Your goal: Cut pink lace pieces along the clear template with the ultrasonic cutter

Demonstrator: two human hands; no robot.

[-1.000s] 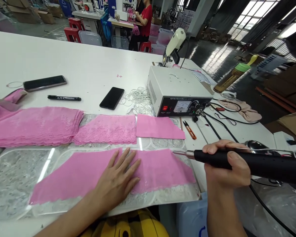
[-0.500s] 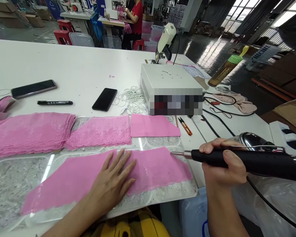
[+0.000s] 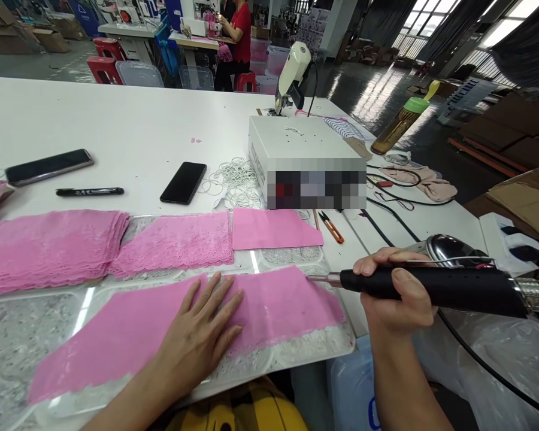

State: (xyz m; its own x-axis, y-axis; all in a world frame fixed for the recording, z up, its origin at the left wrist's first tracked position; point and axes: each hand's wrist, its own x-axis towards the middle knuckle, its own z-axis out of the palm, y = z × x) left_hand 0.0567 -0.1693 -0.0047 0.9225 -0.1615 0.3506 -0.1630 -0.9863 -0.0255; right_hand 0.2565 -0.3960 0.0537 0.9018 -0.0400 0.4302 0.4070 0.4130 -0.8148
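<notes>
My left hand lies flat, fingers spread, on pink fabric with a scalloped lower edge, over a clear board. Whether the fabric is one piece or two under the hand, I cannot tell. My right hand is wrapped around a black handheld tool with a slim metal tip and a cable. That tip meets the slanted right edge of the fabric, near its upper corner. Behind lie a smooth pink piece, a lacy pink piece and a stack of pink lace pieces.
A grey metal box stands behind the fabric, with orange thread snips and black cables to its right. Two phones, a black pen and tangled white cord are further left. A co-worker sits in the background.
The view has shifted a little, so most things appear slightly further left. Both hands keep their places; the rear of the tool shows more. The tip is still at the fabric edge.
</notes>
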